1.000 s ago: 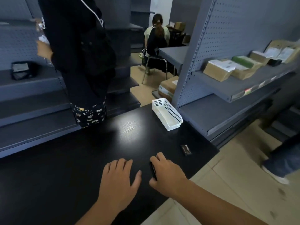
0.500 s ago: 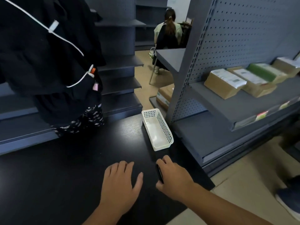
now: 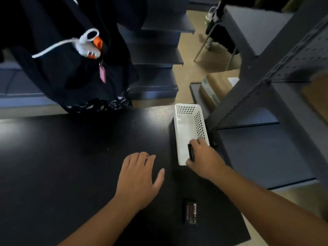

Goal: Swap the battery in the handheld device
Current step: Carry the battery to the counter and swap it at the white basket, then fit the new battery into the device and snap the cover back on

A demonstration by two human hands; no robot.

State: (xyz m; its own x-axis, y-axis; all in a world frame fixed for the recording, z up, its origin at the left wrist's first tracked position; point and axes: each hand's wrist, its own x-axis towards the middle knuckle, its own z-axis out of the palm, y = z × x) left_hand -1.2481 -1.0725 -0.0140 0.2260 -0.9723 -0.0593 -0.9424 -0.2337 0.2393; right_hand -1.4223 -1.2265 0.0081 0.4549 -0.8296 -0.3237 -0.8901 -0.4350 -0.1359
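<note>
two hands, left hand (image 3: 140, 176) flat on table (image 3: 62, 166), right hand (image 3: 204, 157) gripping device (image 3: 190, 152) over basket (image 3: 184, 128)

We see a bench (image 3: 71, 157) of dark wood-grain finish, smooth and faintly glossy where light pools on it. The white basket (image 3: 184, 125) looks like smooth plastic with perforated walls, and the shelving (image 3: 284, 55) beside it looks like matt grey metal with a pegboard back, while the box (image 3: 218, 86) on the floor is brown cardboard. The small dark battery (image 3: 190, 213) lying on our bench carries a glossy printed label.
</note>
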